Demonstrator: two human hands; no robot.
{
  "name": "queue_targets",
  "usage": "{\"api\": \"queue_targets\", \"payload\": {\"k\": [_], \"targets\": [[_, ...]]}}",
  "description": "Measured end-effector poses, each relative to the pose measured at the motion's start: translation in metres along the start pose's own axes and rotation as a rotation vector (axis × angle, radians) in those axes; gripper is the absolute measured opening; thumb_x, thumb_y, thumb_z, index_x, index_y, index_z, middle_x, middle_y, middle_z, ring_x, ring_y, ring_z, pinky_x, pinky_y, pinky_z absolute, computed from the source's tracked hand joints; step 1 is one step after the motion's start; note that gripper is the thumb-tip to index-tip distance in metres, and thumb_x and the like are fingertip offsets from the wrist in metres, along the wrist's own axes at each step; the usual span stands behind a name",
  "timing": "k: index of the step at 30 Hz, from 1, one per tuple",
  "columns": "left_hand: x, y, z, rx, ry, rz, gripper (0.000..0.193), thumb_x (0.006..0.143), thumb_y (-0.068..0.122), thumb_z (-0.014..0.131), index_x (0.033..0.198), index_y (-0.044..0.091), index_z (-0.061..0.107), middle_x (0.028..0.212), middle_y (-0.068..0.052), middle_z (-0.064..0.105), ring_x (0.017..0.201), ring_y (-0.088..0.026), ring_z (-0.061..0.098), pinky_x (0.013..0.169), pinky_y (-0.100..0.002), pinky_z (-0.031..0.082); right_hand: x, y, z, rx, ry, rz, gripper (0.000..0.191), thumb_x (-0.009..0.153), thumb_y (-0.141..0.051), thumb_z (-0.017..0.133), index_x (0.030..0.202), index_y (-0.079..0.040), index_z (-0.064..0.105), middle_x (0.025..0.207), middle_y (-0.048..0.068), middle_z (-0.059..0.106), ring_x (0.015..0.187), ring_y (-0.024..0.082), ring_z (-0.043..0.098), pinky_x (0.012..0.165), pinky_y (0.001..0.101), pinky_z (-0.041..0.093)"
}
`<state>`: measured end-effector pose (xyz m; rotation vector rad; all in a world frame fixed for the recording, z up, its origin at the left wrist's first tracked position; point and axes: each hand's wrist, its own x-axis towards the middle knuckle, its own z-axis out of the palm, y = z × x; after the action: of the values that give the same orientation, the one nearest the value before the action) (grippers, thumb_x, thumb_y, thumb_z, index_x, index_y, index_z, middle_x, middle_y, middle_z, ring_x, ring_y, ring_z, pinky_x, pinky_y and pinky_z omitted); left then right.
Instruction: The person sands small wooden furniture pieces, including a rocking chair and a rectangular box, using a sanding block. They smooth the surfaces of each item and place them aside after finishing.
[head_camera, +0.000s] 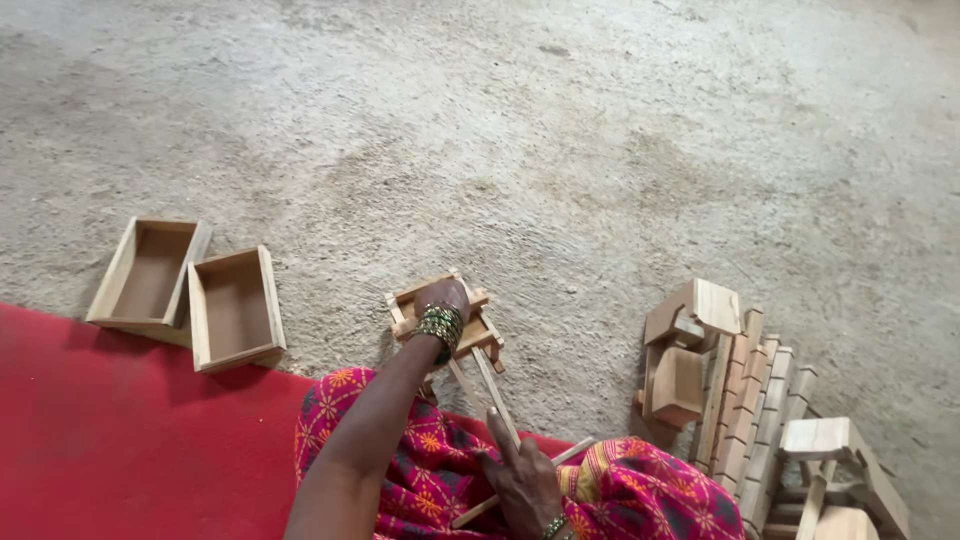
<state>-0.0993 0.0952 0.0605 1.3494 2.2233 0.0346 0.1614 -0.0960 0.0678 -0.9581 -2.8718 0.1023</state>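
Note:
A small wooden cart frame (470, 330) sits on the concrete floor in front of my knees, with two long thin shafts (497, 395) running back toward me. My left hand (443, 298), bangles at the wrist, is closed over the top of the frame. My right hand (522, 478) rests low near my lap, fingers around the near end of the shafts and a thin wooden stick (570, 455). My legs are covered by pink patterned cloth (430, 460).
Two open wooden box trays (235, 308) (148, 272) lie at the left, on the edge of a red mat (120, 440). A pile of wooden parts and slats (745, 395) lies at the right. Bare concrete floor (560, 130) stretches ahead.

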Motion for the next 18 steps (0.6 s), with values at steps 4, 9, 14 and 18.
{"api": "queue_targets", "payload": {"k": [4, 9, 14, 18], "targets": [[0.008, -0.002, 0.015, -0.019, 0.001, 0.017, 0.030, 0.100, 0.021, 0.055, 0.111, 0.004, 0.077, 0.115, -0.018, 0.075, 0.105, -0.031, 0.073, 0.083, -0.046, 0.060, -0.001, -0.001, 0.001, 0.013, 0.067, -0.005, 0.039, 0.078, -0.008, 0.064, 0.111, -0.025, 0.076, 0.152, 0.011, 0.042, 0.083, 0.026, 0.058, 0.060, 0.0404, 0.054], [0.014, -0.026, 0.024, -0.024, -0.034, 0.118, 0.027, 0.098, 0.023, 0.055, 0.106, 0.005, 0.074, 0.102, -0.018, 0.075, 0.091, -0.028, 0.075, 0.078, -0.044, 0.062, -0.003, 0.000, -0.006, 0.027, 0.041, -0.003, 0.033, 0.082, -0.011, 0.063, 0.110, -0.023, 0.075, 0.153, 0.008, 0.041, 0.084, 0.025, 0.058, 0.063, 0.0395, 0.054], [0.024, -0.049, 0.011, -0.035, 0.009, 0.018, 0.038, 0.108, 0.027, 0.044, 0.099, 0.005, 0.074, 0.097, -0.017, 0.076, 0.083, -0.025, 0.074, 0.077, -0.042, 0.062, 0.000, -0.005, -0.011, 0.021, 0.036, 0.002, 0.035, 0.080, -0.009, 0.063, 0.111, -0.021, 0.075, 0.155, 0.009, 0.039, 0.084, 0.025, 0.059, 0.063, 0.0398, 0.055], [0.038, -0.046, -0.005, 0.099, 0.890, 0.205, 0.047, 0.107, 0.033, 0.033, 0.088, 0.015, 0.072, 0.112, -0.013, 0.075, 0.102, -0.032, 0.070, 0.092, -0.051, 0.055, -0.001, -0.005, -0.014, 0.109, 0.025, 0.071, 0.039, 0.079, -0.007, 0.064, 0.112, -0.023, 0.076, 0.155, 0.008, 0.039, 0.082, 0.025, 0.058, 0.062, 0.0403, 0.055]]}}
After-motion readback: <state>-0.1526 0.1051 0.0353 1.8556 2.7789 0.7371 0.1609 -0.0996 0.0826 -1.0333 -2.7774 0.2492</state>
